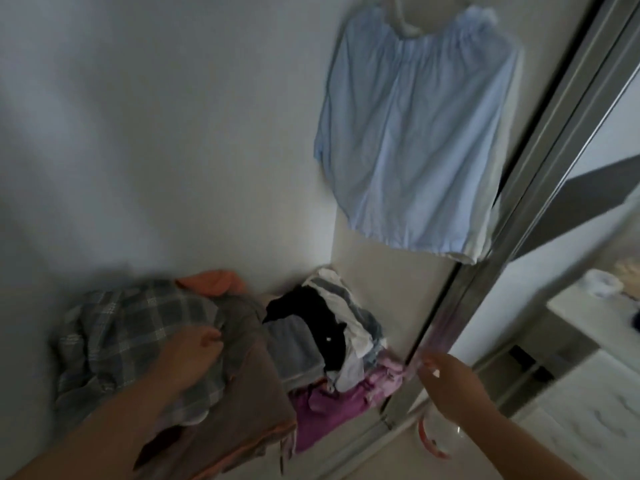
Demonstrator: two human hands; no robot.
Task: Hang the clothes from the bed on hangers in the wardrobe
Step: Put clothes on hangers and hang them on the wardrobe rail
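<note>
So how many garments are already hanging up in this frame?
1: a light blue garment on a white hanger, upper right, beside the mirrored door. The view cuts off above it, so more may hang out of sight.

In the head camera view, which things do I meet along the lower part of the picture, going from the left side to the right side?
Plaid garment → left hand gripping it → brown fabric → black-and-white clothes pile above purple clothes → right hand by the sliding door frame → white furniture.
</note>
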